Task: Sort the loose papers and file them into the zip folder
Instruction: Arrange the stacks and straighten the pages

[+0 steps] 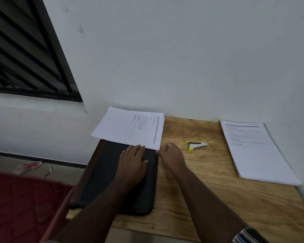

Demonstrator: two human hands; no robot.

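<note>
Lay flat on the black zip folder (102, 176), the left hand (132, 163), fingers spread and straight, fingertips reaching the near edge of a paper stack (130, 127). Curled just beside the folder's far right corner, the right hand (172, 157), thumb and fingers pinched at that corner; could not tell what exactly. On the wooden counter (200, 199), further back, a yellow staple remover (196, 145). Against the wall at far right, a second paper stack (256, 151).
</note>
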